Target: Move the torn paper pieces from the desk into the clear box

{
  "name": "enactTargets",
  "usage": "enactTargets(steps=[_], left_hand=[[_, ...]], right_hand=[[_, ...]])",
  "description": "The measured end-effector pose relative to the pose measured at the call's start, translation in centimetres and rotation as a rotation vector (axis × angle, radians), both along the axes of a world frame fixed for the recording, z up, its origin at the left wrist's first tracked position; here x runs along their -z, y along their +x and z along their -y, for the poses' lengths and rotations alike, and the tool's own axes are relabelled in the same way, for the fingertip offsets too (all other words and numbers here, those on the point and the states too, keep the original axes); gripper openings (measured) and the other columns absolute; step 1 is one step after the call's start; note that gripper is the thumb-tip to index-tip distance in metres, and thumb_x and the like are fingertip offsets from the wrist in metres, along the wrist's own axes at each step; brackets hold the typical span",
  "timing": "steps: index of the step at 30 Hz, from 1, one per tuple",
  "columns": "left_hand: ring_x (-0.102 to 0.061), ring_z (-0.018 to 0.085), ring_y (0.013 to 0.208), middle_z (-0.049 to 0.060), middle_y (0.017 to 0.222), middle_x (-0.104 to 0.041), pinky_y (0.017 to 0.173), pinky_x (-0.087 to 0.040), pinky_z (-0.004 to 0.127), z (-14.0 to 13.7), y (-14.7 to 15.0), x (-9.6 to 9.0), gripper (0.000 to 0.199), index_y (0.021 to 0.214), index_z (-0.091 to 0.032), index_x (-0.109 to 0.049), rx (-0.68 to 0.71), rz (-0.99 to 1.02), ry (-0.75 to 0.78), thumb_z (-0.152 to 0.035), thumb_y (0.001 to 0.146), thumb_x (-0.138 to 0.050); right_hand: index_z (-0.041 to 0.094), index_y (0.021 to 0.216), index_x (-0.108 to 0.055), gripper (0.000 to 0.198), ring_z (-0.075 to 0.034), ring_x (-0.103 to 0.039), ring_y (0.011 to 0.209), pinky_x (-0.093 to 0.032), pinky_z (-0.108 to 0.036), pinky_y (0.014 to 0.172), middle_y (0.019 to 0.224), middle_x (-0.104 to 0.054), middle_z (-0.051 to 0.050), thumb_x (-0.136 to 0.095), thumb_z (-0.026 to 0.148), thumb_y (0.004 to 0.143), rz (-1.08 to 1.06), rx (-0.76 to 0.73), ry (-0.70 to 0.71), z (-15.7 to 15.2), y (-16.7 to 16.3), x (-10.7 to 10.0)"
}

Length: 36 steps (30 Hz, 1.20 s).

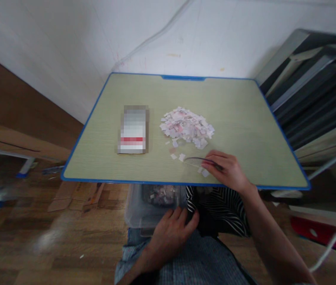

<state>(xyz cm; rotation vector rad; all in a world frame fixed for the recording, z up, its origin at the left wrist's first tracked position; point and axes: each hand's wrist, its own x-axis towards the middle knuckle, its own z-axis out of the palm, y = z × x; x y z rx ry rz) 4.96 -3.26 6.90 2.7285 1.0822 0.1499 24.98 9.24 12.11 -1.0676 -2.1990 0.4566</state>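
Observation:
My right hand [226,168] is closed in a pinch on a pair of thin, dark tweezers [196,159] above the front of the folding table. The tweezers' tip points left, at a small white paper scrap [182,157]. Behind it lies a loose pile of torn white and pinkish paper scraps [187,126]. Below the table edge, my left hand [173,231] rests near the rim of a clear plastic bin [133,206], beside black-and-white striped cloth [230,209]. Its fingers are loosely bent, with the thumb apart, and I see nothing held in them.
A blurred-out rectangular device [133,128] lies left of the pile on the blue-edged green tabletop [236,99]. Scraps sit in a dark bag [160,194] inside the bin. Folded dark-framed furniture [313,75] leans at right. Flattened cardboard [77,196] lies on the floor.

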Motion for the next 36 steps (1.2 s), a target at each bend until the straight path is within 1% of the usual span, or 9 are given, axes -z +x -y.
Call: enactTargets(steps=[2,6,12,16,20,23,27,31,36], left_hand=[[-0.050,0.021,0.081,0.007,0.091,-0.053,0.066,-0.044,0.033,0.0,0.0,0.0,0.039,0.123,-0.017,-0.036,0.000,0.003,-0.004,-0.019,0.084,-0.042],[-0.049,0.021,0.079,0.006,0.090,-0.053,0.064,-0.044,0.033,0.0,0.0,0.0,0.040,0.123,-0.017,-0.036,0.007,0.006,-0.018,-0.018,0.084,-0.042],[-0.049,0.021,0.078,0.006,0.089,-0.053,0.063,-0.044,0.033,0.1,0.0,0.0,0.040,0.123,-0.017,-0.036,0.004,0.010,-0.014,-0.018,0.084,-0.042],[-0.049,0.021,0.078,0.005,0.089,-0.053,0.063,-0.043,0.032,0.0,0.1,0.0,0.040,0.123,-0.017,-0.036,-0.002,0.014,-0.009,-0.018,0.084,-0.043],[-0.049,0.021,0.078,0.005,0.088,-0.053,0.063,-0.043,0.033,-0.1,0.1,0.0,0.040,0.122,-0.017,-0.036,0.000,0.013,-0.012,-0.018,0.083,-0.044],[-0.049,0.021,0.078,0.005,0.089,-0.053,0.064,-0.044,0.033,-0.1,0.1,0.0,0.041,0.123,-0.017,-0.036,0.008,0.011,-0.021,-0.018,0.083,-0.044],[-0.049,0.022,0.081,0.007,0.092,-0.053,0.064,-0.044,0.033,-0.1,0.0,0.1,0.042,0.123,-0.017,-0.035,0.005,0.010,-0.011,-0.017,0.083,-0.043],[-0.050,0.022,0.080,0.006,0.090,-0.053,0.065,-0.044,0.033,0.0,0.1,0.1,0.040,0.123,-0.017,-0.035,0.000,0.008,-0.003,-0.018,0.084,-0.042],[-0.050,0.021,0.079,0.006,0.088,-0.053,0.064,-0.044,0.032,-0.1,0.1,0.0,0.039,0.123,-0.017,-0.036,0.006,0.006,-0.009,-0.019,0.084,-0.042]], right_hand=[[0.015,0.073,-0.056,0.008,-0.011,-0.050,0.062,-0.042,-0.023,0.055,0.068,-0.055,-0.003,-0.053,0.016,0.081,-0.019,-0.010,-0.003,-0.1,-0.1,0.0],[0.015,0.074,-0.056,0.009,-0.012,-0.052,0.065,-0.043,-0.024,0.058,0.071,-0.056,-0.004,-0.051,0.017,0.081,-0.012,0.085,0.019,-0.3,-0.4,0.1],[0.015,0.063,-0.049,0.016,-0.011,-0.046,0.056,-0.038,-0.023,0.050,0.061,-0.049,-0.002,-0.051,0.015,0.079,-0.041,0.233,0.094,0.0,-0.1,-0.3],[0.015,0.065,-0.050,0.014,-0.011,-0.047,0.057,-0.038,-0.023,0.050,0.063,-0.050,-0.002,-0.050,0.015,0.079,-0.012,0.155,0.060,0.1,0.1,-0.4],[0.017,0.057,-0.042,0.023,-0.009,-0.037,0.047,-0.030,-0.022,0.044,0.054,-0.040,0.002,-0.050,0.015,0.078,-0.010,0.188,0.070,0.2,0.5,-0.5],[0.016,0.065,-0.048,0.016,-0.010,-0.047,0.057,-0.037,-0.022,0.051,0.063,-0.050,-0.002,-0.049,0.016,0.081,-0.013,0.182,0.080,0.2,0.3,-0.6],[0.015,0.076,-0.054,0.013,-0.013,-0.054,0.068,-0.042,-0.024,0.060,0.077,-0.058,-0.005,-0.046,0.021,0.085,0.118,0.114,0.037,-0.2,-0.9,-0.3],[0.015,0.076,-0.056,0.017,-0.012,-0.053,0.066,-0.042,-0.023,0.059,0.075,-0.058,-0.005,-0.044,0.023,0.086,0.169,0.094,0.018,-0.3,-1.6,-0.2],[0.015,0.071,-0.053,0.015,-0.011,-0.049,0.059,-0.039,-0.022,0.054,0.065,-0.054,-0.003,-0.047,0.020,0.084,0.036,0.069,0.027,-0.5,-1.6,-0.3]])
